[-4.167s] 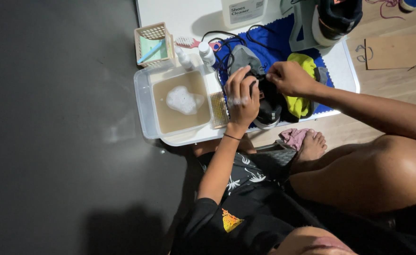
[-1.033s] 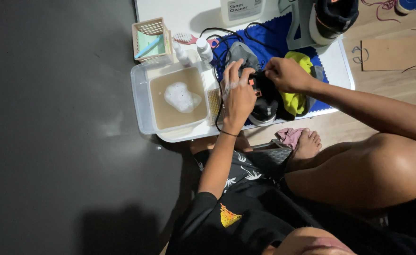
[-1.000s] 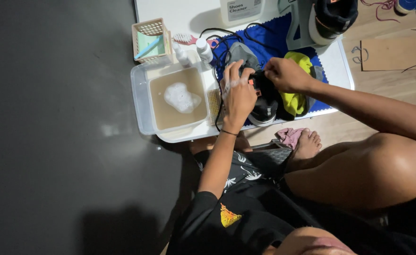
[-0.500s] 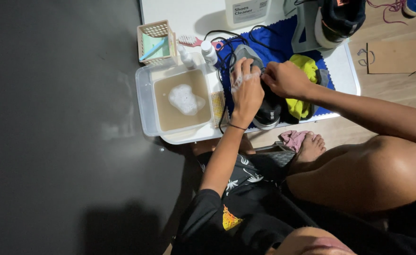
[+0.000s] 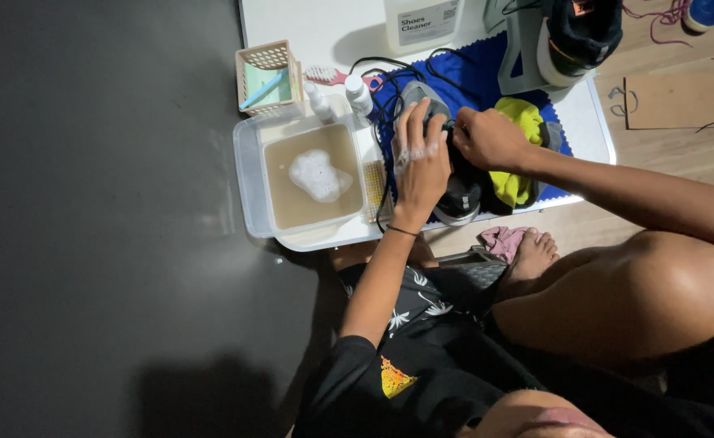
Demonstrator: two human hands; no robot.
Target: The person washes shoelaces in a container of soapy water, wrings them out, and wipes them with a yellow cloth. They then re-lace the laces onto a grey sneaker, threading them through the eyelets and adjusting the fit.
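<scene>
A black shoe (image 5: 460, 197) with a white sole lies on a blue cloth (image 5: 472, 75), its loose black laces trailing toward the back. My left hand (image 5: 418, 161) rests over the shoe's grey front, fingers spread and flecked with foam. My right hand (image 5: 486, 138) is closed in a fist on the shoe's top, right beside the left fingertips; what sits inside the fist is hidden. A yellow cloth (image 5: 517, 154) is bunched under my right wrist.
Left of the shoe stands a clear tub (image 5: 248, 185) of murky water with foam. Behind it are a small basket (image 5: 268, 58), two small bottles (image 5: 358, 94), a pink brush (image 5: 331, 75) and a white cleaner bottle (image 5: 422, 20). Another shoe (image 5: 580, 31) sits at the back right. My bare foot (image 5: 531, 253) is beneath the table edge.
My left hand has slid from the shoe's side up over its front, toward my right fist. The right hand stays on the shoe's top.
</scene>
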